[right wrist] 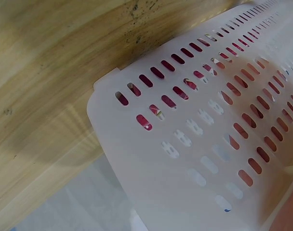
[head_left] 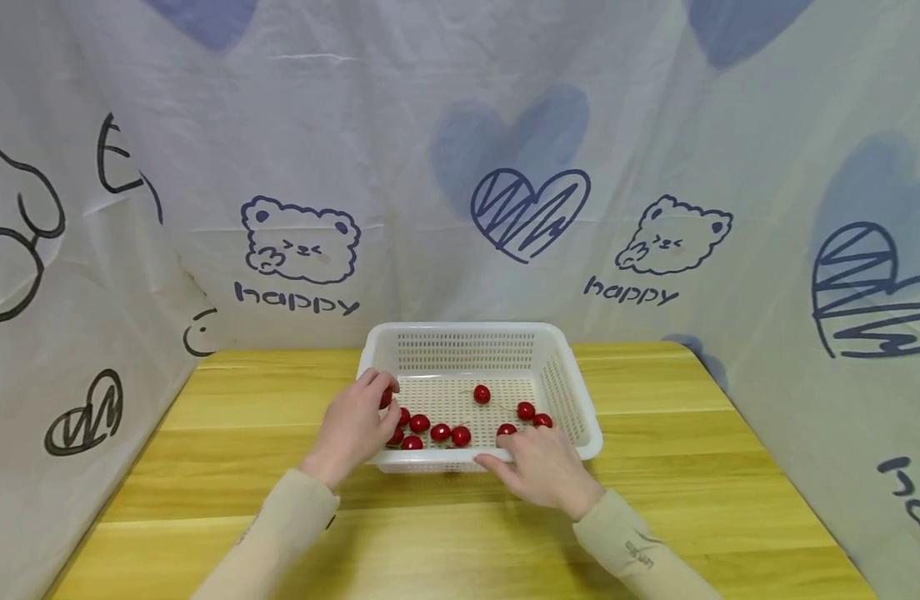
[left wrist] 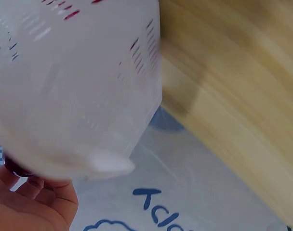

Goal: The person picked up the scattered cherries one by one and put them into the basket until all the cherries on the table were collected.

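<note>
A white plastic basket (head_left: pixel 475 327) with slotted walls holds several red cherries (head_left: pixel 461 436), most of them along its front and left side. My left hand (head_left: pixel 358 425) reaches over the left front corner and pinches a cherry (head_left: pixel 386 397) between thumb and fingers. That dark red cherry (left wrist: pixel 14 167) also shows at the fingertips in the left wrist view. Over the front rim, my right hand (head_left: pixel 542 467) grips the basket, thumb at the outer side and fingers inside. A cherry (head_left: pixel 507 430) lies right at its fingertips. Its fingers show through the slots in the right wrist view.
The basket stands on a yellow wood-grain table (head_left: pixel 655 433), near its back edge. White cloth (head_left: pixel 430 275) printed with hearts and bears hangs behind and along both sides. Inside the basket, one cherry (head_left: pixel 482 394) lies apart from the others, toward the middle.
</note>
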Tool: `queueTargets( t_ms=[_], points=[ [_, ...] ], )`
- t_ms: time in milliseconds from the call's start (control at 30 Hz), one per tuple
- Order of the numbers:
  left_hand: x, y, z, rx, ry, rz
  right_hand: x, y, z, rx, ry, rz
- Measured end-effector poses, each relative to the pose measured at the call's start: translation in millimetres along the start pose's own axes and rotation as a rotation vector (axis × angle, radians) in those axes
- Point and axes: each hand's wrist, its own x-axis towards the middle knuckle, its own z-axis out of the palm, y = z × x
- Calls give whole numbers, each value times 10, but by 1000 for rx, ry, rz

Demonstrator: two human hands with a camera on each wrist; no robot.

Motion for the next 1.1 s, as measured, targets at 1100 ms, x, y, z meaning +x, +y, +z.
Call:
queueTargets(
  t_ms=[1100],
  points=[
    [87,79,264,6,-102,-54,6,-15,-32,-2,-23,-4]
  ],
)
